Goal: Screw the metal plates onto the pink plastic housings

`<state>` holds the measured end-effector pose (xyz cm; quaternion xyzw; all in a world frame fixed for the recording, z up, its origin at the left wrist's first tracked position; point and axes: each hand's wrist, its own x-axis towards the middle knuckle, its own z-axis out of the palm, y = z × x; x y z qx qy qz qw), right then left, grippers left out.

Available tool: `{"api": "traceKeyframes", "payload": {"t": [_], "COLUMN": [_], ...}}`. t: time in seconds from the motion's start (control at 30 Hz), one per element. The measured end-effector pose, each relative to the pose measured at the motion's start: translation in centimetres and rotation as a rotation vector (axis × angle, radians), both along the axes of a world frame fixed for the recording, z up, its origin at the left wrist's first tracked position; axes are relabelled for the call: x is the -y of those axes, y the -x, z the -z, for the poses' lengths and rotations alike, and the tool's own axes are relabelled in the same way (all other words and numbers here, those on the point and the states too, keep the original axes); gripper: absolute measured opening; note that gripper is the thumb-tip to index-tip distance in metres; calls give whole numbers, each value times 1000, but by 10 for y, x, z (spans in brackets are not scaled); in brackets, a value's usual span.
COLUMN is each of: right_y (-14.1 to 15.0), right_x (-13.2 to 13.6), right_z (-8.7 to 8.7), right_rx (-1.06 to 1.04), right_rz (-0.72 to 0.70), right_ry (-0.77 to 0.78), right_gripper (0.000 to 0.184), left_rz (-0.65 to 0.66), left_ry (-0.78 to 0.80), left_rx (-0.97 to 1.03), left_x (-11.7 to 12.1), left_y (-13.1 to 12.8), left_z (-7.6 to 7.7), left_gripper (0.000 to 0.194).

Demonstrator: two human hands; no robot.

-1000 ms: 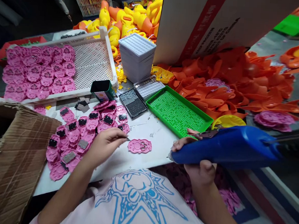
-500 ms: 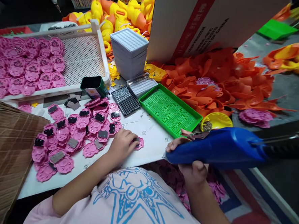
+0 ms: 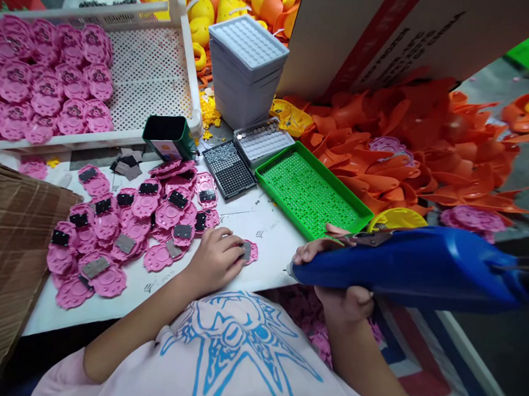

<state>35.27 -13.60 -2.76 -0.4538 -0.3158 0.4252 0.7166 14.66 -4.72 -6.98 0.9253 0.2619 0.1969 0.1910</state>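
Note:
My left hand [image 3: 219, 256] rests on the white tabletop, its bent fingers holding down a pink plastic part [image 3: 254, 251]. A grey plate [image 3: 246, 250] lies on that part; most of both is hidden under the hand. My right hand [image 3: 346, 301] is wrapped round a blue electric screwdriver [image 3: 404, 260], whose tip points left, a little apart from the pink part. A heap of similar pink parts [image 3: 145, 205], many bearing black or grey plates, lies left of my left hand.
A green tray [image 3: 309, 192], a black screw tray [image 3: 230, 171] and a dark green tub [image 3: 169, 137] stand behind. Further back are a white crate [image 3: 150, 77] of pink parts, stacked white trays [image 3: 245, 71] and orange pieces [image 3: 411, 141]. A cardboard box [image 3: 13, 266] borders the left.
My left hand has moved right from beside the pink part to cover it, and a grey plate now lies on it. My right hand keeps the screwdriver nearly in place. The view has shifted.

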Motion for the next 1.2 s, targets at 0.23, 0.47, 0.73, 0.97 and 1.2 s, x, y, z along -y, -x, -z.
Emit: {"api": "traceKeyframes", "payload": {"t": [0.23,0.47,0.73,0.97,1.2], "right_y": [1,2,5,4,6], "right_x": [-3,-7,-18,-39,-75], "right_z": [2,2,1,-6,-21], "right_rx": [23,53,115,114,128], "right_rz": [20,45,29,52,46], "right_ry": [-8,-3,-26,-125,-164], "right_gripper": [53,53,62,56,43], "left_rz": [13,43,52,73,70], "left_ry": [54,104,81,95,47], "left_rx": [71,133,157,120,167], "left_x": [0,-1,-3,-4,-5], "left_y": [-2,-1,0,1,1], "left_z": [4,10,12,15,17], "left_gripper": [10,11,7,12,12]}}
